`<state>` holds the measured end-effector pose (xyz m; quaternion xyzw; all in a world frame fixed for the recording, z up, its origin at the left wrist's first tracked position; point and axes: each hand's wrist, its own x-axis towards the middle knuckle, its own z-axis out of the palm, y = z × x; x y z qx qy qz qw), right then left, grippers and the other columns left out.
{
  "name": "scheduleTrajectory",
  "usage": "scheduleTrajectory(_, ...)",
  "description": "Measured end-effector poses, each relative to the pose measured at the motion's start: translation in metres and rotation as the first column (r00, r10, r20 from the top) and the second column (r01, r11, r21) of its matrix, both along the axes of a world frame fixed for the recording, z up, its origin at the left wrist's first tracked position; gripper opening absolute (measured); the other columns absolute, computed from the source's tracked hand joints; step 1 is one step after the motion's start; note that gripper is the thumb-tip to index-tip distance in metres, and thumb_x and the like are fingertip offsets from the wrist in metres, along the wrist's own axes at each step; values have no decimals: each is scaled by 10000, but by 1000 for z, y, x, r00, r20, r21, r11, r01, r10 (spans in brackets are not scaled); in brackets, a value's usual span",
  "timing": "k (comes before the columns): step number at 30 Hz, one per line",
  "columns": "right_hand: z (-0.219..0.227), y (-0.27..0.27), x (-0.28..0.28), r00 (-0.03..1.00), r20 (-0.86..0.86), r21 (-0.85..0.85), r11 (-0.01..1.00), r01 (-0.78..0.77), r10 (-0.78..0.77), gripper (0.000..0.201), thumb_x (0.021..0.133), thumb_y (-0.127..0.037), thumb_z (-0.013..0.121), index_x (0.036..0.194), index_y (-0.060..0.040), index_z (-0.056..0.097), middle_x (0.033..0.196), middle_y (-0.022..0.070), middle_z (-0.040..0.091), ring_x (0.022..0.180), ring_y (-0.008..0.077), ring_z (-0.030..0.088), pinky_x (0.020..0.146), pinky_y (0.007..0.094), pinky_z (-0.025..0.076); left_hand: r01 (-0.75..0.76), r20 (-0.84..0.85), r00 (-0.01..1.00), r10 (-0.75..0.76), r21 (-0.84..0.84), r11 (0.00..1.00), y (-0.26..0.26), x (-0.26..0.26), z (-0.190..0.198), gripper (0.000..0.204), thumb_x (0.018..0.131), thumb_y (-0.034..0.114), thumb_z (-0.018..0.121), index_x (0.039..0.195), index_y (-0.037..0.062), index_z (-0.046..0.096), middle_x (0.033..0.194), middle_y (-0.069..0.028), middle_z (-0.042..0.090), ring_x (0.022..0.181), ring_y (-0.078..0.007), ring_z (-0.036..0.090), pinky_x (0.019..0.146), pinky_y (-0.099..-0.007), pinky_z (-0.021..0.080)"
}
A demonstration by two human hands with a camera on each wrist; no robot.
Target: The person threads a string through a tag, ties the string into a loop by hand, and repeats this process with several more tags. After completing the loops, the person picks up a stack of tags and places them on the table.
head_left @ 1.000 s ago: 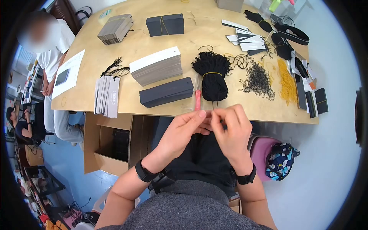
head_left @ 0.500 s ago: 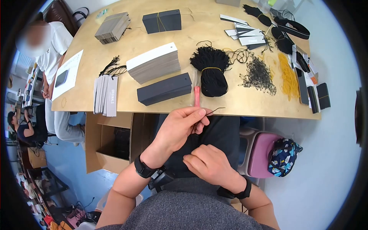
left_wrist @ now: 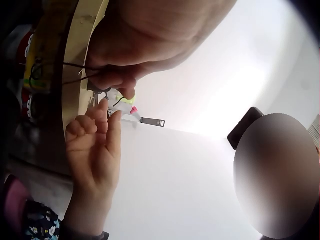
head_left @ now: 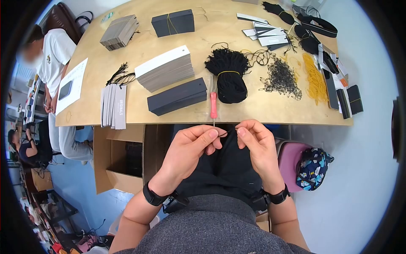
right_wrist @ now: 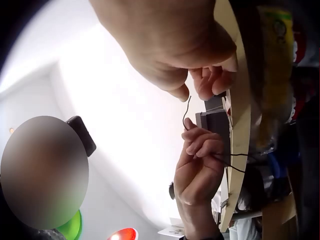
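A black cord (right_wrist: 184, 115), pinched in the left hand (head_left: 186, 148), sits off the tabletop's (head_left: 275, 114) near edge. The right hand (head_left: 261, 149), empty, fingers parted, has come forward beside the cord's free tip, bringing that end within reach. A cord bundle (head_left: 232, 86) lies farther away.

A pale wooden desk (head_left: 262, 114) bears, from left to right along its near half, grey tags (head_left: 113, 108), a white-topped stack (head_left: 167, 72) behind a dark stack (head_left: 177, 97), a pink-handled tool (head_left: 213, 106), bundled black cords (head_left: 230, 86), heaped dark pins (head_left: 282, 80) and yellow bands (head_left: 316, 82). A banded dark block (head_left: 179, 23) lies farther back.
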<state>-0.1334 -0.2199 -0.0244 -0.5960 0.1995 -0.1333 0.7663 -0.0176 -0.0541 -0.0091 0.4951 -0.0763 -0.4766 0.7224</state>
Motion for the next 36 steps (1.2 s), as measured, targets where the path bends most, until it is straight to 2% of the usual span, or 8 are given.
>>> scheduleTrajectory(4, 20, -2, -4, 1000, 20, -34, 999, -10, 11, 126, 941, -117, 677, 1006, -12, 654, 820, -13, 598, 702, 55, 529, 633, 215, 434, -23, 137, 990, 23, -4, 1000, 4, 3, -6, 268, 1018, 159, 561, 1141, -50, 674, 931, -99, 704, 805, -133, 624, 750, -253, 507)
scheduleTrajectory(6, 44, -4, -6, 958, 82, -640, 751, -162, 277, 102, 849, -78, 743, 917, -46, 673, 806, 17, 595, 687, 110, 570, 603, 255, 464, -67, 206, 977, 62, 20, 998, 6, 9, -7, 280, 1024, 160, 552, 1162, -54, 668, 993, -120, 719, 843, -141, 660, 783, -264, 532)
scheduleTrajectory(9, 56, 8, -3, 964, 36, -887, 454, -91, 264, 144, 752, -60, 780, 860, -69, 685, 815, 43, 570, 679, 180, 586, 592, 297, 489, -77, 174, 981, 82, -38, 996, 5, 12, -5, 304, 1037, 171, 523, 1185, -62, 652, 1057, -156, 716, 921, -184, 691, 859, -312, 548)
scheduleTrajectory(13, 41, 11, 14, 965, 174, -949, 295, 110, 199, 148, 754, -83, 763, 867, -73, 668, 844, 37, 572, 705, 216, 599, 617, 330, 491, -38, 87, 995, 49, -119, 992, -4, 3, -6, 330, 1048, 192, 501, 1208, -63, 637, 1063, -139, 706, 964, -185, 671, 884, -328, 541)
scheduleTrajectory(18, 33, 14, 25, 970, 186, -966, 211, 150, 159, 152, 772, -85, 752, 892, -77, 659, 827, 43, 558, 723, 228, 603, 623, 332, 493, -57, 127, 990, 69, -98, 994, -5, -9, -4, 334, 1047, 197, 519, 1239, -50, 637, 1021, -57, 682, 850, -79, 575, 837, -264, 520)
scheduleTrajectory(24, 29, 22, 27, 983, 179, -894, 424, 149, 32, 196, 768, -76, 752, 947, -82, 671, 846, 39, 569, 712, 223, 598, 607, 324, 483, -71, 154, 985, 79, -61, 996, -2, -13, -3, 489, 1085, 327, 390, 1261, -78, 600, 1137, -131, 673, 1008, -180, 643, 907, -334, 504)
scheduleTrajectory(32, 19, 12, 23, 936, 280, -955, 162, 248, 212, 250, 714, -55, 764, 952, -57, 688, 830, 36, 580, 706, 194, 594, 611, 330, 481, -40, -14, 999, 38, -119, 992, -1, -7, 7, 651, 1087, 453, 275, 1297, -89, 569, 1152, -145, 653, 1034, -196, 628, 954, -354, 487)
scheduleTrajectory(36, 20, 13, 25, 950, 262, -951, 210, 225, 170, 203, 722, -42, 755, 901, -51, 661, 807, 41, 559, 701, 214, 596, 604, 333, 485, -23, -63, 998, 15, -116, 993, 0, -8, 4, 486, 1077, 346, 420, 1290, -58, 587, 1130, -118, 672, 989, -156, 635, 898, -310, 503)
